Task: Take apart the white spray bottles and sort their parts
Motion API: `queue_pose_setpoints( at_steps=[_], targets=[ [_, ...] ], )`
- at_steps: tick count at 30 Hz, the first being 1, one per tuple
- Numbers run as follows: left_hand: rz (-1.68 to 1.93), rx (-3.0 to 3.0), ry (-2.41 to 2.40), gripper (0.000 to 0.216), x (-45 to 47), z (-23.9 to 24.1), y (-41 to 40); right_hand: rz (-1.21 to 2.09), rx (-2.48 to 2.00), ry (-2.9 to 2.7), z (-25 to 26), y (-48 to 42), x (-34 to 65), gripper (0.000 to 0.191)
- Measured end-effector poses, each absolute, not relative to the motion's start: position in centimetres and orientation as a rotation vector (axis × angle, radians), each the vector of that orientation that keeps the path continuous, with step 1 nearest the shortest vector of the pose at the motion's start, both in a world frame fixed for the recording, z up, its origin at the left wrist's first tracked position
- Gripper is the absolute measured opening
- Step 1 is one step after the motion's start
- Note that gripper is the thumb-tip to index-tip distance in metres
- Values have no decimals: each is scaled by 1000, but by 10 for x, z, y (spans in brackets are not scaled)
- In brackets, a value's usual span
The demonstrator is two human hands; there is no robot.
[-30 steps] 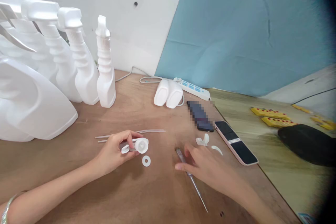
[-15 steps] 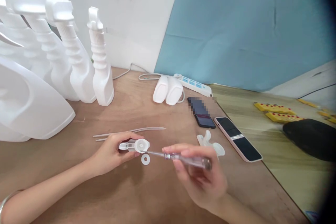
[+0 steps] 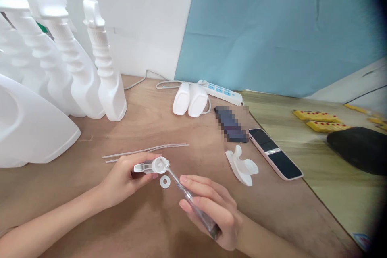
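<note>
My left hand point(image 3: 128, 173) is closed around a white plastic spray head point(image 3: 156, 166), its round opening facing up toward me. In my right hand point(image 3: 211, 209) is a screwdriver point(image 3: 193, 201) with a clear handle, slanting up and to the left. Its metal tip reaches the rim of the round opening; how far it goes in I cannot tell. A flat white washer point(image 3: 165, 182) lies on the table just below the spray head. Behind my left hand lie two thin white tubes point(image 3: 145, 148). A white plastic piece point(image 3: 242, 165) with a round end rests to the right.
White spray bottles point(image 3: 102, 64) stand in a group at left, with a large white bottle point(image 3: 36, 125) lying nearer. Farther back are two small white containers point(image 3: 190, 100) and a power strip point(image 3: 225, 94). A dark phone point(image 3: 231, 125) and a pink-edged phone point(image 3: 275, 154) lie near the table's right edge.
My right hand has swung lower and tilted the screwdriver more steeply, its tip moving from the spray head's lower edge up to its rim. My left hand keeps its grip. The view has shifted slightly.
</note>
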State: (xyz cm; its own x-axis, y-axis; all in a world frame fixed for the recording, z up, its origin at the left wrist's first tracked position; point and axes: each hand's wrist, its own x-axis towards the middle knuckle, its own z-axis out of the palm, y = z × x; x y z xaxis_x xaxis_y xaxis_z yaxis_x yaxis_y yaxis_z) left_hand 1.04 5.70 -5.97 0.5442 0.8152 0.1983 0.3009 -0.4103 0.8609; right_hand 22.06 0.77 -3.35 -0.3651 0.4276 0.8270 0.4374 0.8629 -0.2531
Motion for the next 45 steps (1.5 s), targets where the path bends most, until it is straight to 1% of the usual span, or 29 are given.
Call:
queue_pose_setpoints(
  at_steps=[5,9,12,15,17,19,21,23,25,27,29,31,33,36,38,40,42,45],
  targets=[
    [878,2127,822,36,8,-69,56,24,-699,-1873,-32,8,219,30],
    [883,2148,834,36,7,-69,55,28,-646,-1967,-33,4,218,31],
    [884,2183,817,35,8,-66,55,249,-779,-1907,-32,0,218,30],
    [863,2259,742,34,8,-65,56,567,-1061,-1647,-30,-1,220,24],
    [825,2268,730,33,8,-65,56,659,-1121,-1547,-31,0,221,21],
    [802,2222,775,32,8,-66,56,526,-1016,-1642,-33,1,222,25],
    [805,2169,816,32,8,-66,56,228,-815,-1808,-37,3,222,29],
    [823,2148,839,33,8,-68,55,-65,-622,-1901,-38,5,220,26],
    [836,2162,846,34,8,-69,55,-171,-607,-1902,-38,4,219,23],
    [831,2194,834,35,8,-70,55,-45,-766,-1862,-36,2,219,26],
    [820,2218,816,35,8,-70,55,204,-967,-1747,-34,1,219,28],
    [813,2203,834,34,8,-69,55,320,-1031,-1677,-35,0,219,28],
    [810,2160,870,33,9,-66,55,195,-958,-1767,-38,1,218,28],
    [793,2101,879,32,10,-64,55,-223,-676,-1913,-47,2,215,26],
    [793,2088,867,32,10,-64,55,-349,-618,-1929,-51,2,214,25],
    [787,2098,871,33,10,-64,55,-328,-685,-1948,-50,0,214,27],
    [781,2131,880,34,10,-65,54,-221,-780,-1953,-44,-2,214,31],
    [818,2197,898,33,11,-67,53,95,-962,-1832,-33,0,216,29]
  ],
)
